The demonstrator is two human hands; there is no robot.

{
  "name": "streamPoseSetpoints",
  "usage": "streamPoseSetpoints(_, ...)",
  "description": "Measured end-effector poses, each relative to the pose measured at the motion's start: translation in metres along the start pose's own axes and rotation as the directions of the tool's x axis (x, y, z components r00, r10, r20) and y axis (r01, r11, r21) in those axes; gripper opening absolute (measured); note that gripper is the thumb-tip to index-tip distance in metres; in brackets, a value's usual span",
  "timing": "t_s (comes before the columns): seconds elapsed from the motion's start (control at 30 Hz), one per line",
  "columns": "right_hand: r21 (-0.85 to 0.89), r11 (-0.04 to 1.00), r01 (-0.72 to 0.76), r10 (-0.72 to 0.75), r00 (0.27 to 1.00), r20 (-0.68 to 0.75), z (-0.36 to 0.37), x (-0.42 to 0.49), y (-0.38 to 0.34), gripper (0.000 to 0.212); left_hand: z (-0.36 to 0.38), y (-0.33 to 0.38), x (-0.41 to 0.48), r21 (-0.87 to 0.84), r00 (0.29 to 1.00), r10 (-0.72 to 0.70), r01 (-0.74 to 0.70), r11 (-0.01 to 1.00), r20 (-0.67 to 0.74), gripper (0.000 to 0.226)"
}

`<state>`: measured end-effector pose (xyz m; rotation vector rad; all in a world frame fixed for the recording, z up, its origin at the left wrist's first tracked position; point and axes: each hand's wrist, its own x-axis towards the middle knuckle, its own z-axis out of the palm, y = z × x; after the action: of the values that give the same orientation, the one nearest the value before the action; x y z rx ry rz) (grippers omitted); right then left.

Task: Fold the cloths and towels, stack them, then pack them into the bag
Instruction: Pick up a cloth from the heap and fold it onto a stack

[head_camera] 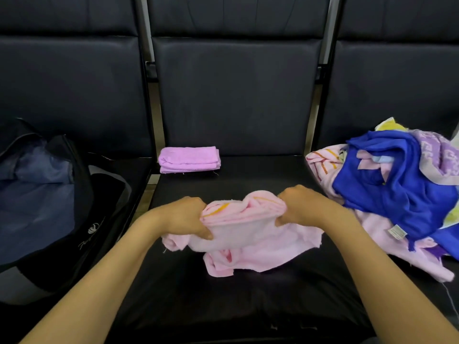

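The bag (49, 199) at the left is cut off by the frame's edge, and the white logo on its side is too blurred to read. The pile (397, 184) at the right runs past the edge. Fingertips of both hands are buried in the pink towel (248, 234).
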<state>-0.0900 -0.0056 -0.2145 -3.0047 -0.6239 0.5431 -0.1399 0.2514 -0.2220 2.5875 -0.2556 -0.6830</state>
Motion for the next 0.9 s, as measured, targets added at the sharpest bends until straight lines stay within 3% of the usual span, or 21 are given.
streamPoseSetpoints(0.07, 0.011, 1.0, -0.012, 0.013, 0.997, -0.082, -0.004, -0.001, 0.006, 0.02, 0.002, 0.0, 0.002, 0.003, 0.998, -0.004, 0.004, 1.0, -0.067, 0.026)
streamPoseSetpoints(0.13, 0.163, 0.987, 0.003, 0.018, 0.992, -0.127, -0.004, -0.003, 0.014, 0.024, 0.002, -0.001, 0.001, -0.156, 0.99, 0.046, -0.066, 0.986, -0.132, 0.029)
streamPoseSetpoints(0.27, 0.593, 0.801, 0.077, -0.029, 0.995, -0.091, 0.002, -0.006, 0.024, 0.027, 0.005, 0.003, -0.002, -0.586, 0.961, 0.108, -0.241, 0.774, -0.253, 0.036)
streamPoseSetpoints(0.37, 0.757, 0.644, 0.112, -0.083, 0.994, -0.076, 0.002, -0.006, 0.025, 0.034, 0.004, 0.009, 0.0, -0.729, 0.942, 0.079, -0.304, 0.613, -0.327, 0.036)
streamPoseSetpoints(0.43, 0.79, 0.602, 0.118, -0.13, 0.99, -0.049, -0.002, -0.007, 0.025, 0.04, 0.003, 0.009, 0.001, -0.763, 0.936, 0.017, -0.296, 0.574, -0.351, 0.035)
streamPoseSetpoints(0.5, 0.745, 0.658, 0.113, -0.206, 0.978, 0.033, -0.005, -0.009, 0.025, 0.047, 0.001, 0.01, 0.002, -0.727, 0.932, -0.018, -0.269, 0.632, -0.361, 0.033)
streamPoseSetpoints(0.57, 0.622, 0.777, 0.094, -0.257, 0.95, 0.178, -0.005, -0.011, 0.024, 0.057, 0.0, 0.01, 0.001, -0.627, 0.928, 0.001, -0.252, 0.737, -0.372, 0.032)
streamPoseSetpoints(0.67, 0.26, 0.965, 0.024, -0.097, 0.957, 0.273, 0.001, -0.006, 0.023, 0.061, 0.001, 0.01, -0.002, -0.475, 0.958, 0.106, -0.227, 0.85, -0.268, 0.037)
streamPoseSetpoints(0.73, 0.059, 0.998, -0.023, 0.013, 0.986, 0.164, 0.008, 0.002, 0.024, 0.043, 0.003, 0.006, -0.002, -0.397, 0.992, 0.116, -0.126, 0.909, -0.048, 0.045)
streamPoseSetpoints(0.8, -0.03, 0.999, -0.04, 0.04, 0.999, -0.026, 0.014, 0.011, 0.025, 0.017, 0.009, 0.003, 0.002, -0.215, 0.993, 0.054, -0.03, 0.976, 0.102, 0.04)
streamPoseSetpoints(0.9, -0.04, 0.999, -0.028, 0.019, 0.977, -0.214, 0.017, 0.016, 0.031, 0.009, 0.014, 0.005, 0.009, -0.038, 0.998, -0.056, 0.055, 0.998, -0.014, 0.025)
